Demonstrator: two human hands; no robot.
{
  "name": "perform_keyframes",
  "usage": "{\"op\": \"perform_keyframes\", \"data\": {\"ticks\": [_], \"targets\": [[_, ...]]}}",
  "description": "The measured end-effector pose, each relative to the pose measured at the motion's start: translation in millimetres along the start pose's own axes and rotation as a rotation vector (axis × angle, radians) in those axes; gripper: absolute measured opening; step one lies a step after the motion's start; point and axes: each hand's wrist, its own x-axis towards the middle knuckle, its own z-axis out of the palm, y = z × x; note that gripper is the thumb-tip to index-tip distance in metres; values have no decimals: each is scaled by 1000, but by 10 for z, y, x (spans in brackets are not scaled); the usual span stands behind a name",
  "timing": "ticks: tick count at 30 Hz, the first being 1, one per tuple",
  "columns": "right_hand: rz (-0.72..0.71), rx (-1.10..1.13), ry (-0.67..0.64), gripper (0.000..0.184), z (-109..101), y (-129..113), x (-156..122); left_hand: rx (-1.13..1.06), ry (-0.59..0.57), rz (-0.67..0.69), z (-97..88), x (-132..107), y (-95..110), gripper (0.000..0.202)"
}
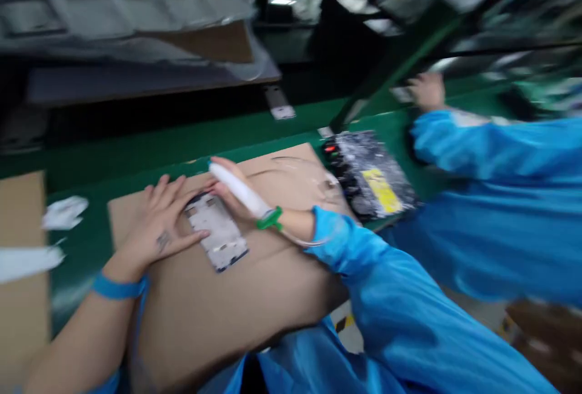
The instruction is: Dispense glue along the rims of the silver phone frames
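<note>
White plastic fills the grip of the right hand [230,191]: its fingers curl round a white tube [239,189], whose far end sits just beside the left hand's fingers. A green band [270,219] circles the right wrist, and a blue sleeve [386,297] covers that arm. The left hand [159,221] lies spread flat, its thumb pressed on the edge of a phone panel [217,231], speckled white with a dark rim. A blue strap [117,287] wraps the left wrist.

Under both hands lies a cardboard sheet [236,285], with the panel flat on it. Past the right hand, a black bag [370,174] with a yellow label rests near the sheet's far corner on a green belt [182,136]. Beyond the left hand lie white scraps [63,213]. Further right, a co-worker's hand [426,91] reaches out of another blue sleeve [491,151].
</note>
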Motion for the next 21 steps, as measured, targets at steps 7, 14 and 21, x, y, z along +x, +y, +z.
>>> {"op": "perform_keyframes", "data": {"ticks": [7, 14, 21], "targets": [[168, 285, 39, 56, -158, -126, -303, -296, 13, -49, 5, -63, 101, 76], [139, 12, -96, 45, -136, -311, -427, -350, 28, 60, 16, -105, 126, 73], [85, -235, -18, 37, -95, -311, -460, -321, 61, 70, 104, -85, 148, 62]]}}
